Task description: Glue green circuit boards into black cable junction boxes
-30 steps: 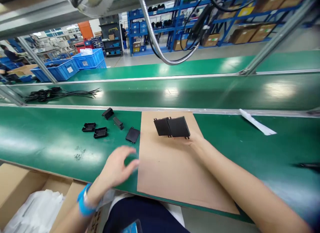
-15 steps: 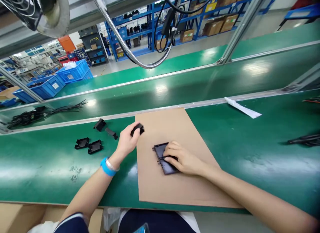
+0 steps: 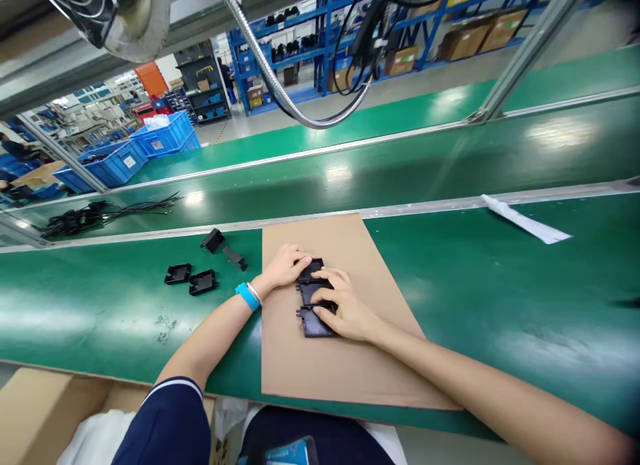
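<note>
Three shallow black plastic case halves lie in a column on a cardboard sheet (image 3: 285, 365). At the top one, the far case half (image 3: 311, 270), my left hand (image 3: 286, 266) grips the left edge, thumb inside and fingers behind. My right hand (image 3: 347, 308) rests over the right side of the column, fingers spread across the middle case half (image 3: 307, 293) and thumb on the near case half (image 3: 315, 324). Small pegs stick out on the left of the lower two.
Left of the cardboard lie two open black case halves (image 3: 203, 282), a black block-shaped part (image 3: 213, 240) and a flat black piece (image 3: 235, 257). Black cables (image 3: 95, 215) lie farther back. A white strip (image 3: 525, 218) is at right. A metal hose (image 3: 280, 95) hangs overhead.
My left hand has brought a black case half down to the right, onto the cardboard above the other two. My right hand's fingers have spread to reach it. The view has shifted slightly.
</note>
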`<state>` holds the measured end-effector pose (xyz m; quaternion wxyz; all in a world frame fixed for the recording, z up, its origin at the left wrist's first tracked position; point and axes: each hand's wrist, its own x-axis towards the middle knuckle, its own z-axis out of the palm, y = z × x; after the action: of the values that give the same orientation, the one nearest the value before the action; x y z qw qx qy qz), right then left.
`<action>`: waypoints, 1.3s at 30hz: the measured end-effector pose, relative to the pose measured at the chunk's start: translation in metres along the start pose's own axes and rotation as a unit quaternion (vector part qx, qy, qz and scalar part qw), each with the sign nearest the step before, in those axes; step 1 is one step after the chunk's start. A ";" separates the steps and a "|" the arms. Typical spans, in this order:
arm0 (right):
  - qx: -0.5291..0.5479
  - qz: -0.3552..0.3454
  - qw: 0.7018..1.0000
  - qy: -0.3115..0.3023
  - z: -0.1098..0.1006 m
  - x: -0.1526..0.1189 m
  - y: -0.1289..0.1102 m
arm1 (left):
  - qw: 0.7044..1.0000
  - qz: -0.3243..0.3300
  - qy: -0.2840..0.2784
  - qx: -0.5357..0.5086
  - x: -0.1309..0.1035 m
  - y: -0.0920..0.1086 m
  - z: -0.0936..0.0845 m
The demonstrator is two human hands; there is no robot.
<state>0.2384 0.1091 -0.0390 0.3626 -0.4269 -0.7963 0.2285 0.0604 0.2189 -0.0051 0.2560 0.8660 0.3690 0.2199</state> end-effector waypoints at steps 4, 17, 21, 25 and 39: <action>-0.004 -0.015 1.000 -0.006 0.014 0.004 -0.005 | 0.995 -0.055 0.035 0.075 -0.033 0.000 -0.034; -0.016 -0.006 1.000 0.007 0.018 -0.001 0.000 | 0.948 -0.166 0.023 0.272 -0.094 -0.045 -0.110; -0.020 -0.008 1.000 0.007 0.019 -0.001 0.000 | 0.931 -0.217 0.081 0.283 -0.091 -0.054 -0.114; -0.024 -0.013 1.000 0.013 0.019 -0.001 0.000 | 0.890 -0.313 0.167 0.287 -0.077 -0.090 -0.148; -0.019 -0.031 0.999 0.017 0.019 -0.002 0.000 | 0.914 -0.307 0.157 0.214 -0.056 -0.132 -0.146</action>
<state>0.2251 0.1063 -0.0519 0.3750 -0.4124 -0.8071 0.1945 -0.1279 0.2963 0.0171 0.0580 0.6985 0.6905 0.1788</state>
